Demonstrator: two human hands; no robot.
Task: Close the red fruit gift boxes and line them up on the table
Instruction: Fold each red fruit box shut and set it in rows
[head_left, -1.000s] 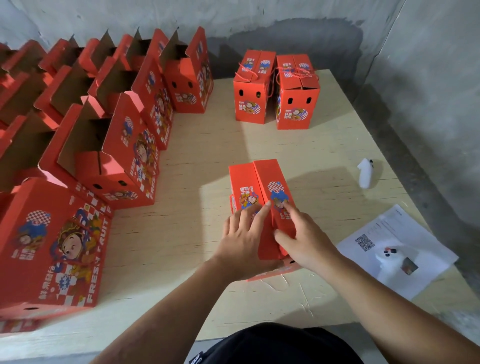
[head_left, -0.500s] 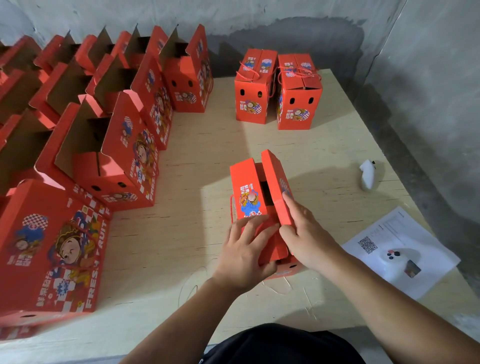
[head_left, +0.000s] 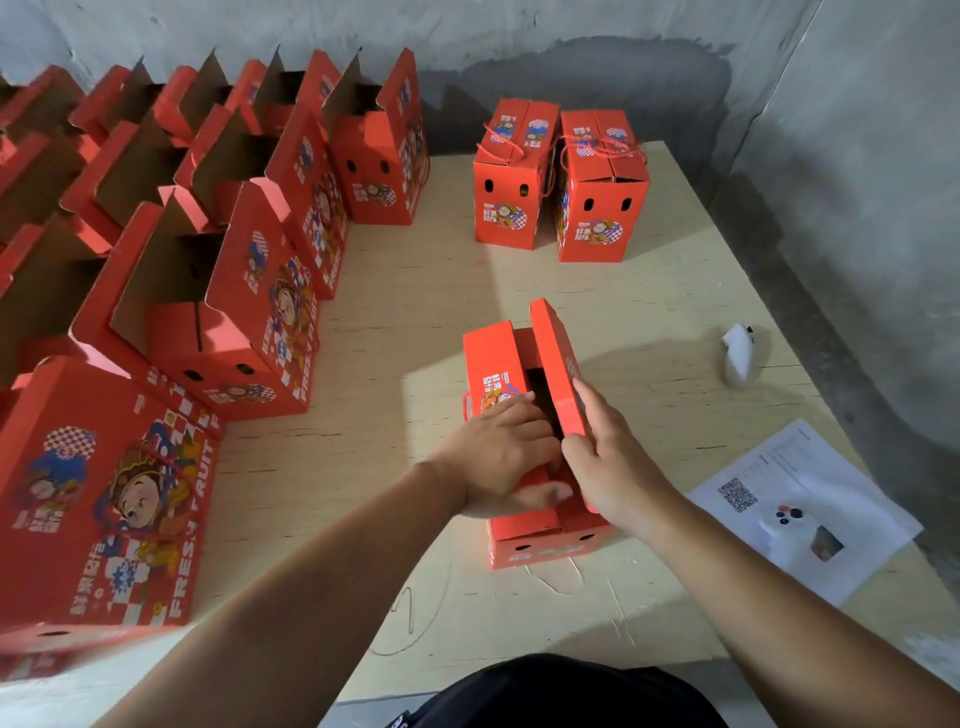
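**Red box half-open under both hands**

Head view: the red gift box (head_left: 524, 441) stands near the table's (head_left: 649, 291) front edge. The left hand (head_left: 501, 462) reaches inside, fingertips hidden. The right hand (head_left: 610, 462) pinches the raised right flap (head_left: 558, 364). The box interior is too dark to make out.

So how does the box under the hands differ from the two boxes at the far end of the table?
The near box has its top flaps apart, a dark gap between them; the far boxes have theirs shut. The left hand and right hand are on the near box; the far boxes stand untouched, side by side. All share the red printed design.
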